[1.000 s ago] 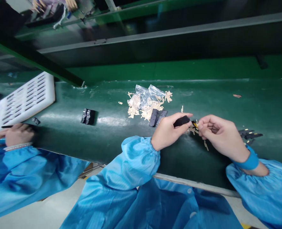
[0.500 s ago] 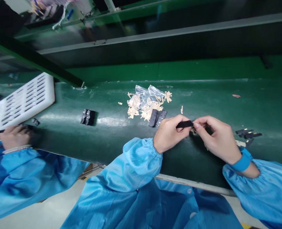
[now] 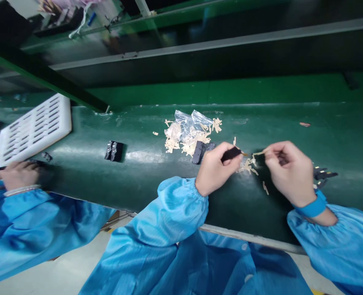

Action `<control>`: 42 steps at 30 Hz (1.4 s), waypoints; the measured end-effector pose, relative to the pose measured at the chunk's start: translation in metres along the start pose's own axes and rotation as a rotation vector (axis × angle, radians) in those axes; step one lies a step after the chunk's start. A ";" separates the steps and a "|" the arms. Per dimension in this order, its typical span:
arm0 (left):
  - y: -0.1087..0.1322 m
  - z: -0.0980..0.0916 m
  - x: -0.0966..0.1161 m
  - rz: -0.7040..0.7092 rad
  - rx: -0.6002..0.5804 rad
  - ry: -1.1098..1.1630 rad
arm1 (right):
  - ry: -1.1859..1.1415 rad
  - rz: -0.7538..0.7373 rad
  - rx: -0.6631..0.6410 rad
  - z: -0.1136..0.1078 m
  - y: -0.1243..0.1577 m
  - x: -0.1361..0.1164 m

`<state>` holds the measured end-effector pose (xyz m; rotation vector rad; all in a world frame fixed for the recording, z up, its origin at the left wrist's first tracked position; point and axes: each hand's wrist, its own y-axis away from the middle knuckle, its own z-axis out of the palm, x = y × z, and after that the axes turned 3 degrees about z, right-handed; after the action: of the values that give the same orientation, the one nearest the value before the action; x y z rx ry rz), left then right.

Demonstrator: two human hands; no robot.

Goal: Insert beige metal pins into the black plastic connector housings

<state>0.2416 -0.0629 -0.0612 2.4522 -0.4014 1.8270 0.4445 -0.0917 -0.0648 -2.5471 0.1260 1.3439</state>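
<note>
A small flat black part point(image 3: 231, 154) is pinched in my left hand point(image 3: 214, 170), with a tiny yellowish bit showing at its right end. My right hand point(image 3: 292, 172), fingers closed, grips a thin cream strip point(image 3: 259, 153) that points left toward the black part, apart from it. Below and between the hands lie several loose cream pieces point(image 3: 247, 166), and a single cream piece point(image 3: 265, 188) rests nearer the front edge. Dark flat parts point(image 3: 199, 151) sit just behind my left hand. Partly hidden by my right hand, several black parts with yellow bits point(image 3: 325, 173) lie at the right.
Clear plastic bags point(image 3: 184, 119) and a heap of cream pieces point(image 3: 193, 141) lie mid-bench. Two black blocks point(image 3: 114, 151) stand farther left, near a white slotted tray point(image 3: 35, 127). A co-worker's hand point(image 3: 21, 174) is at far left. A green post point(image 3: 86, 98) rises behind.
My hands have drawn apart: the right moved right with the cream strip, the left slightly left with the black part. Cream pieces between them are now exposed.
</note>
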 end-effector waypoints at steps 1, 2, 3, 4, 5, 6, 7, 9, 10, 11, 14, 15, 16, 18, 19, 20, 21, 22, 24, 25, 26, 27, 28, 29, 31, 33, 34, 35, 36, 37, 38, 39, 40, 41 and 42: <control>-0.002 -0.002 0.001 -0.013 0.075 0.011 | 0.021 -0.002 0.044 -0.001 -0.001 0.000; -0.003 -0.003 0.001 -0.021 0.138 0.009 | 0.053 -0.024 0.047 -0.002 -0.002 0.000; -0.004 -0.005 0.001 -0.022 0.176 -0.005 | 0.092 -0.067 0.010 -0.002 -0.002 0.000; -0.004 -0.006 0.001 -0.014 0.187 -0.025 | 0.133 -0.120 -0.049 -0.002 -0.002 -0.001; -0.004 -0.006 0.000 0.009 0.175 -0.053 | 0.168 -0.169 -0.112 -0.001 -0.001 -0.001; -0.003 -0.006 0.000 0.043 0.152 -0.089 | 0.192 -0.205 -0.163 -0.001 0.000 -0.001; -0.002 -0.006 0.000 0.086 0.129 -0.128 | 0.197 -0.227 -0.196 -0.001 0.000 -0.001; 0.000 -0.005 -0.001 0.168 0.098 -0.216 | 0.161 -0.222 -0.223 -0.001 0.000 0.000; 0.001 -0.005 -0.002 0.198 0.089 -0.263 | 0.127 -0.198 -0.223 -0.002 -0.001 0.000; 0.002 -0.005 -0.002 0.223 0.079 -0.310 | 0.086 -0.159 -0.208 -0.003 -0.002 0.000; 0.004 -0.005 -0.006 0.310 0.047 -0.423 | -0.060 0.027 -0.179 -0.009 -0.004 -0.004; 0.004 -0.005 -0.007 0.347 0.036 -0.451 | -0.108 0.084 -0.216 -0.010 -0.005 -0.006; 0.004 -0.005 -0.008 0.385 0.028 -0.473 | -0.148 0.127 -0.276 -0.012 -0.006 -0.009; 0.005 -0.006 -0.010 0.459 0.025 -0.502 | -0.202 0.182 -0.416 -0.013 -0.007 -0.014; 0.005 -0.006 -0.010 0.495 0.029 -0.511 | -0.223 0.207 -0.464 -0.014 -0.007 -0.017; 0.005 -0.006 -0.010 0.524 0.032 -0.518 | -0.248 0.235 -0.494 -0.014 -0.007 -0.019; 0.006 -0.006 -0.011 0.543 0.028 -0.523 | -0.281 0.270 -0.511 -0.014 -0.007 -0.020; 0.006 -0.006 -0.011 0.549 0.018 -0.527 | -0.316 0.306 -0.523 -0.014 -0.008 -0.021; 0.006 -0.005 -0.011 0.520 -0.022 -0.530 | -0.383 0.366 -0.531 -0.014 -0.008 -0.021; 0.006 -0.005 -0.011 0.484 -0.045 -0.522 | -0.410 0.385 -0.520 -0.014 -0.008 -0.020; 0.006 -0.004 -0.011 0.437 -0.065 -0.499 | -0.427 0.393 -0.491 -0.014 -0.008 -0.019; 0.006 -0.004 -0.010 0.373 -0.084 -0.454 | -0.433 0.390 -0.445 -0.014 -0.007 -0.017; 0.006 -0.003 -0.010 0.290 -0.109 -0.381 | -0.428 0.377 -0.386 -0.013 -0.007 -0.016; 0.006 -0.002 -0.010 0.190 -0.145 -0.278 | -0.415 0.358 -0.323 -0.012 -0.007 -0.015; 0.004 -0.001 -0.010 -0.025 -0.251 -0.016 | -0.376 0.315 -0.233 -0.011 -0.005 -0.012; 0.002 0.002 -0.010 -0.182 -0.354 0.235 | -0.339 0.269 -0.202 -0.008 -0.001 -0.009; 0.001 0.003 -0.011 -0.227 -0.381 0.333 | -0.322 0.248 -0.196 -0.006 0.001 -0.007; 0.000 0.005 -0.011 -0.256 -0.389 0.410 | -0.305 0.229 -0.189 -0.004 0.003 -0.006; 0.000 0.007 -0.011 -0.276 -0.381 0.469 | -0.287 0.215 -0.178 -0.002 0.005 -0.005; -0.001 0.009 -0.011 -0.296 -0.367 0.515 | -0.272 0.207 -0.164 -0.001 0.006 -0.005; -0.001 0.011 -0.010 -0.317 -0.355 0.552 | -0.264 0.204 -0.152 0.001 0.007 -0.004; -0.001 0.012 -0.009 -0.338 -0.347 0.582 | -0.263 0.204 -0.141 0.003 0.008 -0.005; 0.000 0.013 -0.008 -0.358 -0.341 0.606 | -0.265 0.204 -0.132 0.004 0.008 -0.005; 0.000 0.014 -0.007 -0.374 -0.337 0.626 | -0.270 0.203 -0.126 0.005 0.008 -0.005; 0.000 0.014 -0.006 -0.385 -0.334 0.641 | -0.274 0.197 -0.123 0.005 0.008 -0.005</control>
<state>0.2535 -0.0649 -0.0706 1.4921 -0.1526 2.0221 0.4357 -0.0985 -0.0648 -2.4688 0.2542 1.8134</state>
